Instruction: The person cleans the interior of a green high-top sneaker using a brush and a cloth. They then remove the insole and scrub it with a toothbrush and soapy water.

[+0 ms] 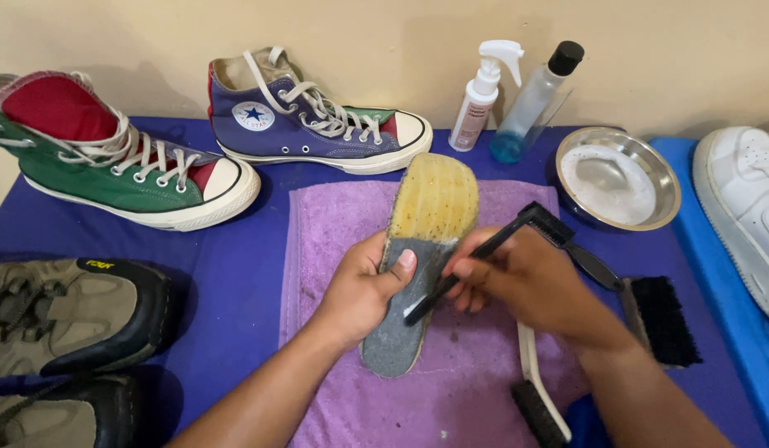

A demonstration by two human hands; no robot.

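Two containers stand at the back against the wall. A white spray bottle (482, 95) with a trigger head bears a white label (471, 116) with a reddish band. Just right of it, a clear bottle (529, 104) with a black cap leans, blue liquid at its base.

A round white patch (253, 115) with a blue star sits on the blue shoe's (318, 124) ankle. A small yellow mark (95, 265) shows on the grey shoe (69, 315).

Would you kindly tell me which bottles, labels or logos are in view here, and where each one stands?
Spray bottle: back, by the wall; white, trigger top, pink-white label.
Clear bottle: right of it, leaning; black cap, blue liquid, no label visible.
Round patch: ankle of the purple sneaker; white, blue star.
Yellow logo: left, black shoe collar.
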